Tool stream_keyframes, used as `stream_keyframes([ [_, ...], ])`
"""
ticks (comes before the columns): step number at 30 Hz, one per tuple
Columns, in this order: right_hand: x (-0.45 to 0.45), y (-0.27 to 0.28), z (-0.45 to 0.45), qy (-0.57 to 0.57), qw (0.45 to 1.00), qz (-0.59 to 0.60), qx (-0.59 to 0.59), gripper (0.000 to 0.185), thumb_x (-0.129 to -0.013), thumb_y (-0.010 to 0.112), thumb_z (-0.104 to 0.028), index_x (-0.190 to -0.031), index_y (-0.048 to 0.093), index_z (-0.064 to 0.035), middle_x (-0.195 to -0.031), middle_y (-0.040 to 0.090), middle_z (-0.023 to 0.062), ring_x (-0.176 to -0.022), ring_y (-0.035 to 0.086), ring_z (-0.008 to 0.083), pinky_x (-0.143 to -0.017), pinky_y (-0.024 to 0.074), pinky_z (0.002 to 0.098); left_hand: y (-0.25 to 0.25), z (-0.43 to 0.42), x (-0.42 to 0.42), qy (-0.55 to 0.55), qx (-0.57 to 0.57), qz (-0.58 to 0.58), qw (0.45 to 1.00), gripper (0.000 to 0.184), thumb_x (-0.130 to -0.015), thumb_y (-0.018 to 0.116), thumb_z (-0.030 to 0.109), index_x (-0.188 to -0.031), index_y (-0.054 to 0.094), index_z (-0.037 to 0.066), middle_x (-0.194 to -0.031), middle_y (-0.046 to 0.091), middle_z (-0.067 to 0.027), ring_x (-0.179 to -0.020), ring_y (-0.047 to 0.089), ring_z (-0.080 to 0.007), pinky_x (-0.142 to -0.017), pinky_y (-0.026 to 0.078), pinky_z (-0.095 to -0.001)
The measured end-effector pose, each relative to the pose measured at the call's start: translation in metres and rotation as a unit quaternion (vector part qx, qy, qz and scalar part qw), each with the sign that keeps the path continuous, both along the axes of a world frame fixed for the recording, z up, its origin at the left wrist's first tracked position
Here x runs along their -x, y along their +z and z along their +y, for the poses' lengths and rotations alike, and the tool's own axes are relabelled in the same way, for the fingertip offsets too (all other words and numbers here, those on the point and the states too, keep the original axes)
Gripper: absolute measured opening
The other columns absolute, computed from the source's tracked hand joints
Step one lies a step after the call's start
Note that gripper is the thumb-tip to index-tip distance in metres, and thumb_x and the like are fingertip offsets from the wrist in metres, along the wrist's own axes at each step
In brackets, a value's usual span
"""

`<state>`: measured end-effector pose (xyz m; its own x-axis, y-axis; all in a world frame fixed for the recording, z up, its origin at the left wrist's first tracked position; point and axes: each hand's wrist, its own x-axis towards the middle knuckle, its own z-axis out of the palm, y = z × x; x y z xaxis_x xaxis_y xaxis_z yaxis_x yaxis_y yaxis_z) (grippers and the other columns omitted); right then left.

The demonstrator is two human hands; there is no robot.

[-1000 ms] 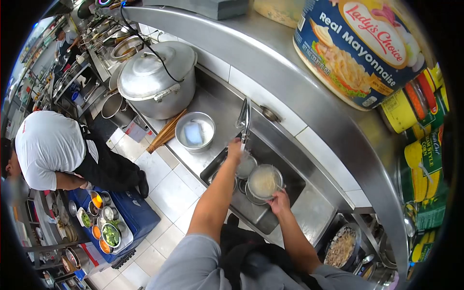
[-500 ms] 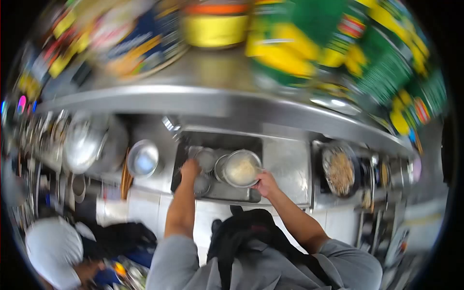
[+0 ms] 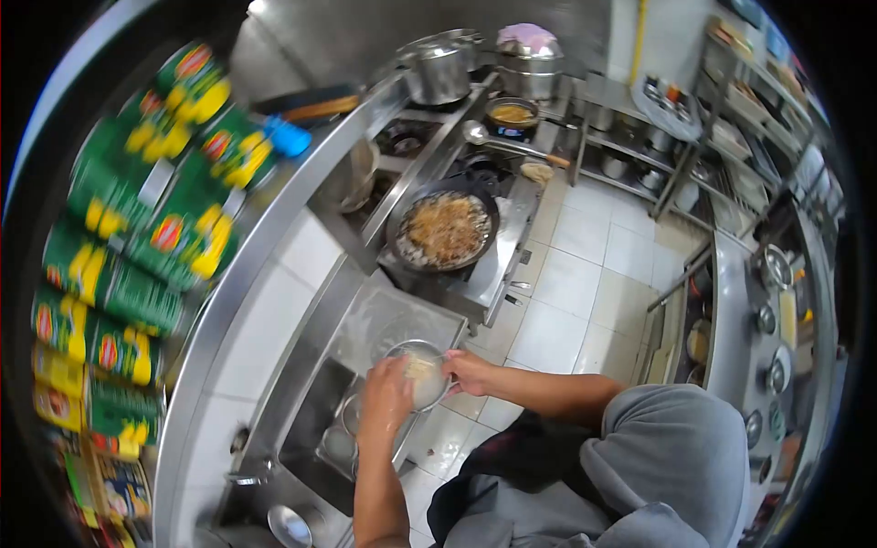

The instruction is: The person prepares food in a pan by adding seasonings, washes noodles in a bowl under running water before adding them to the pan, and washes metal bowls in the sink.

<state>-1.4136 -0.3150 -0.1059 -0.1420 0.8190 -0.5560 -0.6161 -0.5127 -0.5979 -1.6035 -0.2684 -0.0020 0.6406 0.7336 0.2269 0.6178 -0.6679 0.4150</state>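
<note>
A round metal bowl (image 3: 431,395) with cloudy whitish liquid and a pale, soft-looking food (image 3: 420,367) in it is held over the right edge of the sink area. My right hand (image 3: 469,373) is closed on its right rim, thumb toward the inside. On the opposite side, my left hand (image 3: 387,391) grips the bowl's left edge, its fingers curled over the rim and partly hidden. Below my left wrist, other metal containers (image 3: 338,446) sit in the sink (image 3: 311,425).
Past the metal drainboard (image 3: 375,315), a wok (image 3: 445,230) of browned food bubbles on the stove. A ladle (image 3: 512,146) lies beyond it, near a smaller pan (image 3: 512,113). Green cans (image 3: 169,237) line the left shelf. A faucet (image 3: 251,473) stands by the sink.
My view has swung right toward the stove. The bowl has been lifted rightward out of the sink, and my left hand has left the other containers and come to the bowl.
</note>
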Motion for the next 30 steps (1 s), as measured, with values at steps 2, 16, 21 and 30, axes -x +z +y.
stream_keyframes([
  [2,-0.043,0.012,-0.011,-0.042,0.999,0.007,0.004,0.030,-0.075,0.058,0.000,-0.103,0.051,-0.0088,-0.096,0.054,0.0070,-0.093,0.063,0.0280,-0.074,0.0582,0.0549,0.003,0.003,-0.059,-0.046,0.017,0.062,0.997,0.051,-0.076,0.072,0.012,-0.125,0.059,0.009,-0.120,0.058,-0.0177,-0.108,0.058,-0.0375,-0.092,0.049,-0.0446],
  [16,-0.479,0.041,-0.024,-0.246,0.967,-0.061,-0.021,0.029,-0.075,0.059,0.000,-0.102,0.059,-0.0096,-0.082,0.052,0.0021,-0.069,0.056,0.0203,-0.065,0.0607,0.0497,-0.007,0.064,-0.541,-0.210,0.105,0.076,0.969,0.038,-0.073,0.059,0.004,-0.111,0.054,0.009,-0.110,0.054,-0.0198,-0.107,0.055,-0.0432,-0.090,0.047,-0.0484],
  [21,-0.602,0.020,0.016,-0.296,0.953,-0.061,-0.025,0.020,-0.075,0.057,0.002,-0.092,0.054,-0.0088,-0.083,0.057,0.0059,-0.075,0.063,0.0231,-0.064,0.0604,0.0485,-0.012,0.104,-0.665,-0.271,0.086,0.021,0.959,0.043,-0.073,0.062,0.007,-0.116,0.055,0.011,-0.116,0.053,-0.0228,-0.108,0.055,-0.0454,-0.092,0.047,-0.0499],
  [30,-0.786,0.007,0.145,-0.322,0.941,-0.102,-0.005,0.025,-0.076,0.055,0.002,-0.100,0.054,-0.0062,-0.088,0.060,0.0081,-0.076,0.065,0.0252,-0.067,0.0605,0.0477,-0.075,0.249,-0.880,-0.274,0.086,-0.033,0.957,0.030,-0.072,0.066,0.008,-0.102,0.062,0.006,-0.111,0.056,-0.0211,-0.103,0.058,-0.0421,-0.091,0.048,-0.0460],
])
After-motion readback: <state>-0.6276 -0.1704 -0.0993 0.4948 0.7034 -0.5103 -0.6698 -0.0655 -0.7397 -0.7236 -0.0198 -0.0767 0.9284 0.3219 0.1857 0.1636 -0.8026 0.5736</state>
